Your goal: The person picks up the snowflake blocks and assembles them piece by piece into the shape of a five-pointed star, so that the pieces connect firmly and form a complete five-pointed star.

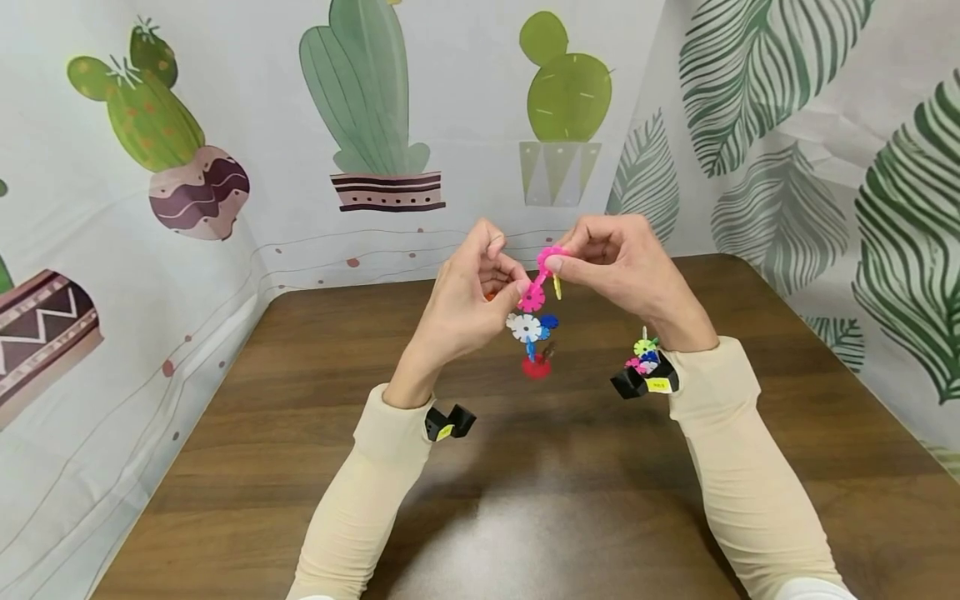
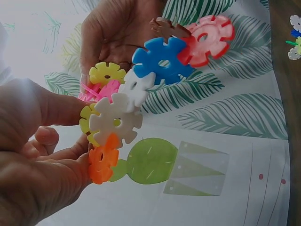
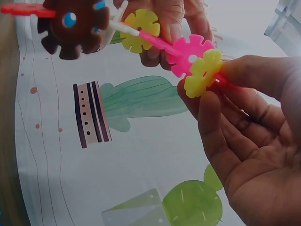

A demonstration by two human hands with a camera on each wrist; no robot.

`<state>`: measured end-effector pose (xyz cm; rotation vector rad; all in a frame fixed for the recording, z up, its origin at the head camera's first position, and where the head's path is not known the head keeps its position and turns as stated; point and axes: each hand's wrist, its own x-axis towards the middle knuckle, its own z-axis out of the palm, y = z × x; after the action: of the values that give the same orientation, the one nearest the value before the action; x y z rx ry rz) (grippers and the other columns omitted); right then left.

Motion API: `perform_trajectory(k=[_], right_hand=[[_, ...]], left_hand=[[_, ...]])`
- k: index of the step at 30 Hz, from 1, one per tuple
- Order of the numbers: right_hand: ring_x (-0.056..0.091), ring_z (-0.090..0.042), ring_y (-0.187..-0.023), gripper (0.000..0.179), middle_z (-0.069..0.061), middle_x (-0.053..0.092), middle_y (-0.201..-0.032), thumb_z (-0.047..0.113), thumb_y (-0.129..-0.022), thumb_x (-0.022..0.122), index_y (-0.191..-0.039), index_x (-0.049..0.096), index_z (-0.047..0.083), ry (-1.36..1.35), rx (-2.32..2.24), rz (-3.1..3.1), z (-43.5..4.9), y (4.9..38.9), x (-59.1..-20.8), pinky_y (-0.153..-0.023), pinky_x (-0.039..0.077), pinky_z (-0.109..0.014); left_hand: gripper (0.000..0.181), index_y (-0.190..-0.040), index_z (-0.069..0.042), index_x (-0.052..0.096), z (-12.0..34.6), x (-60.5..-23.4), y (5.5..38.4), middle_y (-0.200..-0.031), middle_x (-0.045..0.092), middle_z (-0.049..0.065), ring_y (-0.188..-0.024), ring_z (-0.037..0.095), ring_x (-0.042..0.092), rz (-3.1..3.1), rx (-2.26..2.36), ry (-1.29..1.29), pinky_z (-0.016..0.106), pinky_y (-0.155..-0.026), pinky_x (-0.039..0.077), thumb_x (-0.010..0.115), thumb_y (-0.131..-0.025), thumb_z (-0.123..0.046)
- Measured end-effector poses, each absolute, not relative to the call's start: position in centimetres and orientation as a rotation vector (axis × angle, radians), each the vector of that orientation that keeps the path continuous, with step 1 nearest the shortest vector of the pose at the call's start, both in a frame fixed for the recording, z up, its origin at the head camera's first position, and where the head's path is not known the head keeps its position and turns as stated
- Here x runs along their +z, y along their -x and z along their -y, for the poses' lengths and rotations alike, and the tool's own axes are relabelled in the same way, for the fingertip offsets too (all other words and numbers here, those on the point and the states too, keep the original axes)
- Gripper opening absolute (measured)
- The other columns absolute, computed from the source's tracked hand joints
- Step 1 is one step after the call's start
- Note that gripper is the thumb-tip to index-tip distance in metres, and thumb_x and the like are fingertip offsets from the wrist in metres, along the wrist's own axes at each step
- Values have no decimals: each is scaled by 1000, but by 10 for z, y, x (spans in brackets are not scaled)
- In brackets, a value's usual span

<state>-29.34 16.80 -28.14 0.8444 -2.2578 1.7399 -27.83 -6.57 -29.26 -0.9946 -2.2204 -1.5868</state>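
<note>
My left hand (image 1: 468,292) pinches a chain of slotted plastic discs (image 1: 528,327) between thumb and forefinger, the gap between them narrow, close by an orange disc (image 2: 103,162). My right hand (image 1: 626,258) pinches its upper end, at a pink disc (image 1: 550,257) with a yellow disc (image 1: 557,287) beside it. Both my wrists are raised, the hands turned in toward each other, the chain held between them above the table; white and blue pieces hang below my fingers, with a brown disc (image 3: 70,42) and a red disc (image 1: 536,368) at the lower end. Cream sleeves (image 1: 367,492) cover my forearms, which reach forward from the near side, and a small black camera (image 1: 450,423) with a yellow label sits at each wrist. Just past the right one, a second cluster of discs (image 1: 645,350) in green, pink, blue and white lies on the table. The table (image 1: 315,467) is dark brown wood grain with rounded far corners and a pale sheen toward me. Behind it hangs a white cloth (image 1: 480,108) printed with potted cacti, thin wavy lines and, to my right, large green leaves.
</note>
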Motion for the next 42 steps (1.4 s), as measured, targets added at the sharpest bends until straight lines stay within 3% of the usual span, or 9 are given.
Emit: perform_trajectory(k=[4, 9, 14, 18, 35, 42], right_hand=[[79, -20, -85, 15, -3, 81, -98, 12, -95, 82, -90, 75, 0, -845, 1740, 2252, -167, 293, -281, -78, 62, -28], [78, -19, -86, 13, -2, 81, -98, 14, -97, 80, -102, 76, 2, -825, 1735, 2268, -165, 293, -282, -79, 62, -28], [77, -18, -90, 25, -1, 78, -102, 16, -98, 79, -121, 71, 8, -818, 1691, 2336, -166, 292, -283, -83, 62, -26], [77, -17, -94, 35, -1, 78, -104, 9, -96, 81, -127, 67, 8, -894, 1628, 2379, -167, 294, -285, -85, 61, -25], [76, -21, -92, 19, -4, 78, -100, 18, -94, 85, -109, 75, 12, -882, 1534, 2386, -165, 294, -284, -85, 61, -26], [76, -21, -87, 17, -4, 79, -96, 17, -93, 86, -107, 78, 15, -952, 1501, 2396, -163, 295, -286, -85, 62, -26]], left_hand=[[38, -100, -5, 33, 66, -292, 279, -94, 76, 16, -84, 20, 74, 2219, -1596, 993, 23, -75, 57, 69, -95, 7], [34, -97, -2, 35, 65, -293, 281, -96, 74, 17, -87, 22, 74, 2231, -1626, 955, 22, -74, 57, 67, -97, 7], [30, -97, 0, 41, 67, -292, 281, -97, 73, 18, -88, 22, 73, 2218, -1658, 874, 22, -77, 58, 70, -97, 5], [28, -97, 0, 43, 71, -290, 282, -96, 74, 18, -86, 21, 72, 2211, -1687, 852, 23, -76, 57, 71, -97, 5], [20, -105, -6, 53, 83, -285, 284, -98, 73, 10, -88, 23, 72, 2392, -1624, 893, 28, -77, 57, 71, -99, -2], [26, -123, -13, 62, 86, -283, 284, -114, 76, 8, -100, 26, 76, 2342, -1582, 868, 36, -79, 57, 72, -100, -10]])
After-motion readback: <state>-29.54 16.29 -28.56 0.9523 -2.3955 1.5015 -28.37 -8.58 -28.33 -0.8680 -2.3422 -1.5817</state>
